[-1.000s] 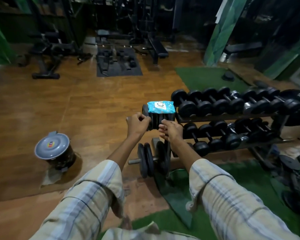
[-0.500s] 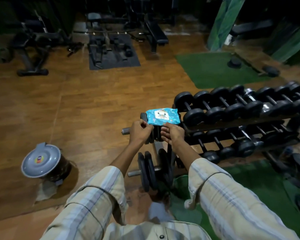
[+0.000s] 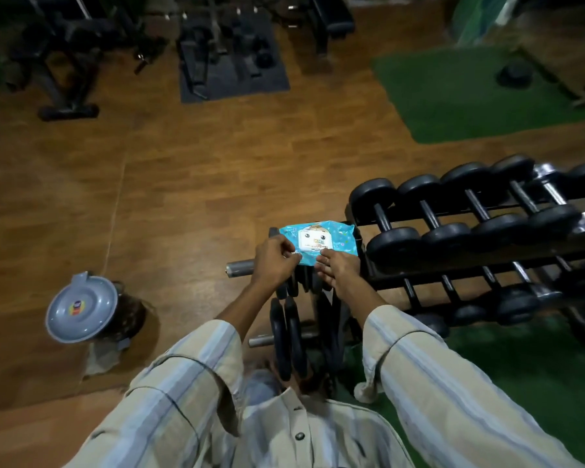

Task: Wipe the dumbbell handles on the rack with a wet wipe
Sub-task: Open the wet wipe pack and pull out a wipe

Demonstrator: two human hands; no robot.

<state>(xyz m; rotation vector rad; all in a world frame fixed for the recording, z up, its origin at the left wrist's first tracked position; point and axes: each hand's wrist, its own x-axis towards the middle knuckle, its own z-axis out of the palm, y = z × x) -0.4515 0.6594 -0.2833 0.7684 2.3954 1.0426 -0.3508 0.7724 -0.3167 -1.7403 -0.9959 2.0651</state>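
- Wooden floor (image 3: 190, 184) is seen across most of the view; a green mat (image 3: 460, 96) is laid at upper right, a second green patch at lower right under the rack.
- Dumbbell rack (image 3: 453, 268) is set at right, tiered; black dumbbells (image 3: 446, 214) are lined side by side on the upper tier, more on the lower tier. Bare metal handles are visible between the heads.
- Dark gym benches and machines (image 3: 217, 38) are grouped along the far edge; details are lost in shadow.
- Plate stand with black weight plates (image 3: 291, 336) is placed just left of the rack, directly below the hands; a bare metal bar end (image 3: 238, 266) sticks out to the left.
- Grey lidded bin (image 3: 81, 312) is stood on the floor at left, well apart from the rack.
- Striped sleeves are seen on both forearms.
- Blue wet wipe pack (image 3: 320, 240) is rested on top of the plate stand, just beside the rack's left end, label up.
- Left hand (image 3: 276, 261) is pinched at the pack's near edge by the white label flap; what exactly is gripped cannot be told.
- Right hand (image 3: 338, 266) is laid on the pack's near right edge, fingers spread, holding it down.
- Hands are close together, not touching.
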